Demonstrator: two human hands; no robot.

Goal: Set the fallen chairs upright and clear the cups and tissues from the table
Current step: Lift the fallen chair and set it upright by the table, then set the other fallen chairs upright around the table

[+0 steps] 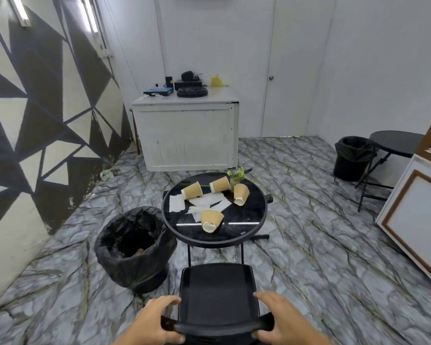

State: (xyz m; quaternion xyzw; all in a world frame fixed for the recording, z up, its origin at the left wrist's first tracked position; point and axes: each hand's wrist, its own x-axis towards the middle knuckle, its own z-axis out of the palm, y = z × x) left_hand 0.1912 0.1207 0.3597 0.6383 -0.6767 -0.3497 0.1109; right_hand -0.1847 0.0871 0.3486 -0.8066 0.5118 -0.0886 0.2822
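From the head view, a black chair point(215, 292) stands upright at six o'clock, its seat facing the round black counter point(254, 220). The left hand point(152, 322) and the right hand point(281, 319) each curl around an end of the chair's curved top rail, thumbs underneath and fingers over it. On the counter, straight ahead toward twelve o'clock, four tan paper cups lie on their sides: one cup point(192, 190) at the counter's ten o'clock, a second cup point(219, 184) at twelve, a third cup point(241, 194) at two, and a fourth cup point(210, 221) near the middle toward six. White tissues point(204, 204) are spread flat between them, touching several cups. A small green plant point(237, 176) sits at the far rim. A bin lined with a black bag point(132, 247) stands on the marble floor point(321, 245) just beside the counter at its eight o'clock. A white cabinet point(187, 135) stands against the far wall.
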